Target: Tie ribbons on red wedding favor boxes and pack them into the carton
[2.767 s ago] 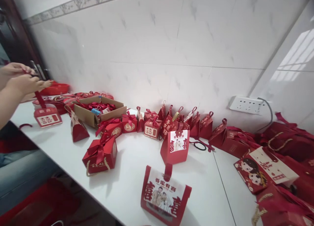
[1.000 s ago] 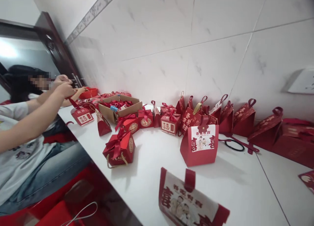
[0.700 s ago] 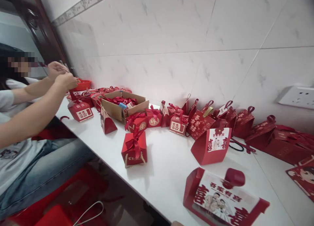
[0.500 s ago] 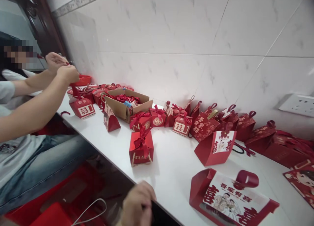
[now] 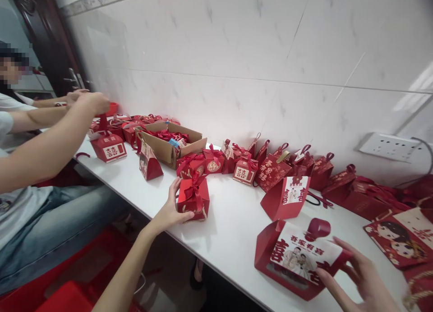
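My left hand [image 5: 172, 213] is around the left side of a red gift box [image 5: 199, 203] with a ribbon bow on top. Its thumb lies along the front bottom edge and its fingers are behind. At the lower right, my right hand [image 5: 360, 271] grips the right end of a larger red gift box [image 5: 264, 258], thumb on the printed front and fingers at the back. That box has a white couple-printed panel and a dark red ribbon loop. Just behind it stands a smaller red tent-shaped box [image 5: 279, 201] with a similar label.
Along the tiled wall several red gift boxes [image 5: 243, 172] stand in a row, with scissors [image 5: 321, 199] before them. A cardboard box [image 5: 158, 152] holds red ribbons. On the left a co-worker's hands [image 5: 89, 102] are above a red box [image 5: 110, 147]. A socket strip [image 5: 389, 147] is on the wall.
My left hand has come up from the table edge onto the bow-tied box. My right hand has entered at the lower right and taken hold of the larger box. The view has shifted slightly right.
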A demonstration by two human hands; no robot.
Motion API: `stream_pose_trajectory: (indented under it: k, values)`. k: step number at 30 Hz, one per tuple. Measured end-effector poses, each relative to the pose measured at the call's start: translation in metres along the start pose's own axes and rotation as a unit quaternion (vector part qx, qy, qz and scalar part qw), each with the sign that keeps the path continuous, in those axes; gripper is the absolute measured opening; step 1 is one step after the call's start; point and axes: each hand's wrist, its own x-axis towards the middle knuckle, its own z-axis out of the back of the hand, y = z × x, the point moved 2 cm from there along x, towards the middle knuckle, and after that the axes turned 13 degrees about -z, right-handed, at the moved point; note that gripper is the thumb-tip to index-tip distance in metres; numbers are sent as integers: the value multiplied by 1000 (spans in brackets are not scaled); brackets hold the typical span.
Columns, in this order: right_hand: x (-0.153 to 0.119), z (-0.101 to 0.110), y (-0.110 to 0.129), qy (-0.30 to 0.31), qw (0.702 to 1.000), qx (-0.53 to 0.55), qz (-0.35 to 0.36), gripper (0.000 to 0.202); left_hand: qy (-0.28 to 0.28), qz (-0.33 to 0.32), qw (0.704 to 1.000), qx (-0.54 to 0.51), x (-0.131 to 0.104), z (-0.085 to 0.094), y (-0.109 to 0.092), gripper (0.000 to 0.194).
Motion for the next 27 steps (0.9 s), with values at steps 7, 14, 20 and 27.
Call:
stream_pose_trajectory:
  k: [7, 14, 20, 27]
  values:
    - [-16, -12, 20, 20, 994, 83, -72, 45, 3, -5, 1000, 19, 1, -14, -14, 88]
    - [-15, 4, 0, 17, 996, 74, -50, 42, -13, -81, 993, 86, 4, -60, -33, 86]
    - [-21, 11, -16, 11, 996, 74, -46, 38, -40, -219, 971, 87, 16, -75, -40, 87]
    - [-22, 2, -21, 110, 988, 7, -111, 43, 76, -86, 986, 117, 21, -74, -26, 79]
